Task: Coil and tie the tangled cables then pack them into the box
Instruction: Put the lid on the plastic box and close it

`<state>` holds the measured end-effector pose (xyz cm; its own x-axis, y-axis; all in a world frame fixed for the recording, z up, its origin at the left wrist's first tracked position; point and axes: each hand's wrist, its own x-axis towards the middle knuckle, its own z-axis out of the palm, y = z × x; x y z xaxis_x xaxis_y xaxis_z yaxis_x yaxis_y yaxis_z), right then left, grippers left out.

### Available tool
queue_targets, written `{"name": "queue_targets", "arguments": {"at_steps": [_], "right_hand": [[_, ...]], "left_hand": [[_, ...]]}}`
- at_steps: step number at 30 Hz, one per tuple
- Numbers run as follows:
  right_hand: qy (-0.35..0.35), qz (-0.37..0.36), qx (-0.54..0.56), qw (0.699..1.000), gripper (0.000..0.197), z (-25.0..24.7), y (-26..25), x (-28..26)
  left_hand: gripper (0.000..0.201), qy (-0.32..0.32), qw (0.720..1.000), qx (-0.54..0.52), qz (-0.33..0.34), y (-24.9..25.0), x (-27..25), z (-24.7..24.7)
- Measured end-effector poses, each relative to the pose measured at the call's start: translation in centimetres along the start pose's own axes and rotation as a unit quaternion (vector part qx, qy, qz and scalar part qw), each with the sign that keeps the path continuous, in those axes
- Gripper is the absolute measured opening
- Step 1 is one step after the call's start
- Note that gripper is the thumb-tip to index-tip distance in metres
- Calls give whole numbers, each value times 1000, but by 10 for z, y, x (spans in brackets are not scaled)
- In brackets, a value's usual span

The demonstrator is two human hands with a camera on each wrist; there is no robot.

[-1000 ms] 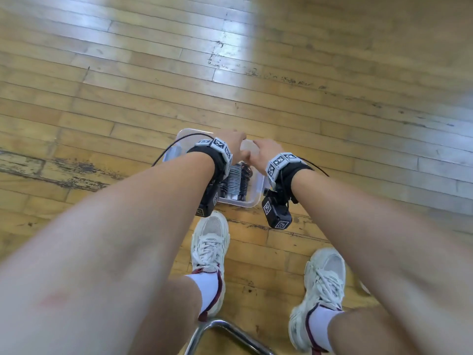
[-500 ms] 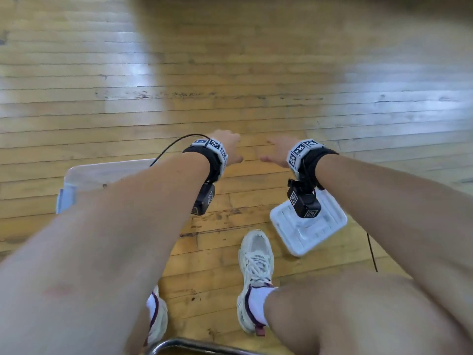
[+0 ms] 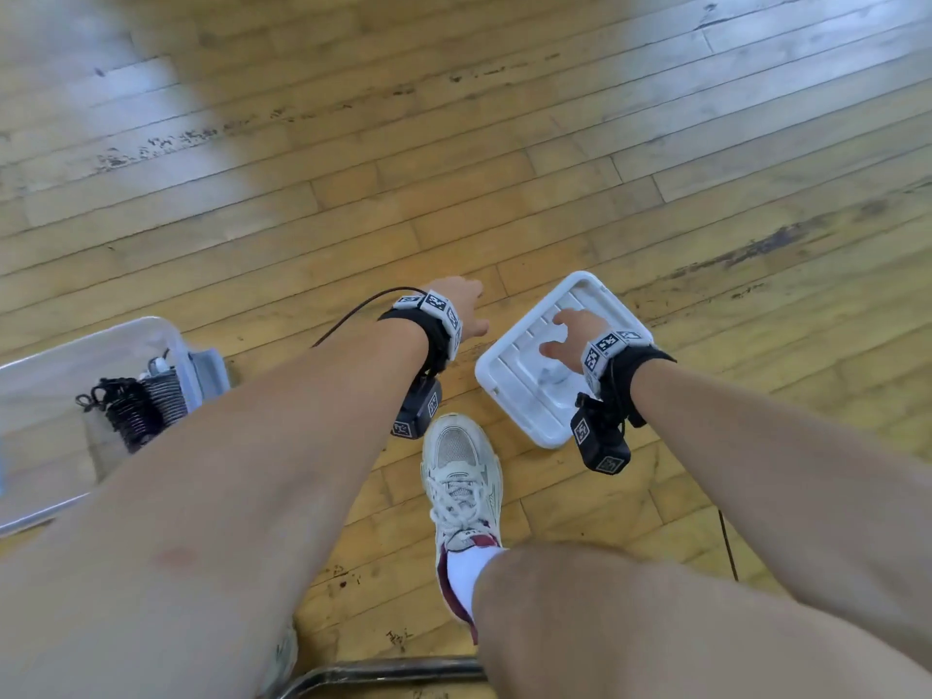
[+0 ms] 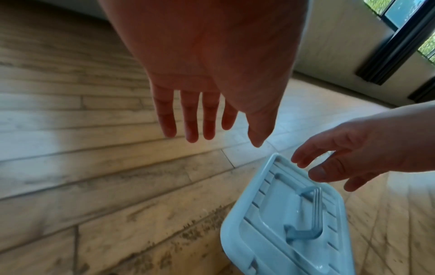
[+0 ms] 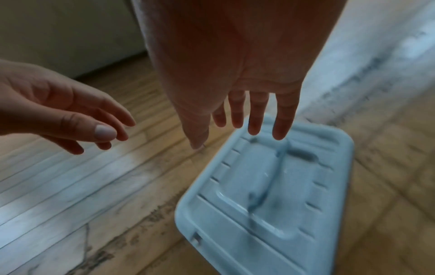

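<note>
A: Head view, left to right. I log the clear box (image 3: 60,355) at the left edge, on the wooden floor (image 3: 454,184), partly cut off by the frame and by the left forearm. Coiled cables (image 3: 138,406) lie inside it, black and grey, their ties too small for me to make out.

B: And the hands?

A: The left hand (image 3: 461,307) hangs over bare floor, fingers straight, holding nothing. The right hand (image 3: 572,338) is above the white lid (image 3: 509,385), which lies flat on the floor just beside a white sneaker (image 3: 461,476). A thin black wire (image 3: 353,310) runs from the left wrist strap.

B: Is the right hand touching the lid?

A: From the head view I cannot tell. The right wrist view shows the fingers (image 5: 255,119) straight and spread, clear of the lid (image 5: 270,186); nothing is gripped. It is blurred, though.

B: Anything only the left wrist view gives?

A: A window frame (image 4: 400,33) at upper right, and a raised handle (image 4: 310,214) in the lid's middle. The box is out of both wrist views.
</note>
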<state>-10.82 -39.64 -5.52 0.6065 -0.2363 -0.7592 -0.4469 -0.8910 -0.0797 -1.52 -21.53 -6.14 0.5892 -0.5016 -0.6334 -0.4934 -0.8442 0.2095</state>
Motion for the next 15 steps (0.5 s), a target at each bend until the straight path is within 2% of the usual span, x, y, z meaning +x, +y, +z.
{"name": "queue_targets", "arguments": {"at_steps": [5, 9, 12, 15], "right_hand": [[7, 29, -19, 999, 57, 40, 28, 23], [98, 118, 83, 985, 43, 60, 32, 27], [114, 146, 168, 968, 36, 66, 33, 31], [111, 156, 235, 953, 39, 64, 35, 36]], "left_hand": [[55, -56, 998, -8, 8, 23, 26, 41], [51, -76, 997, -30, 16, 35, 35, 63], [49, -83, 996, -42, 4, 39, 37, 73], [52, -91, 994, -53, -7, 42, 35, 74]]}}
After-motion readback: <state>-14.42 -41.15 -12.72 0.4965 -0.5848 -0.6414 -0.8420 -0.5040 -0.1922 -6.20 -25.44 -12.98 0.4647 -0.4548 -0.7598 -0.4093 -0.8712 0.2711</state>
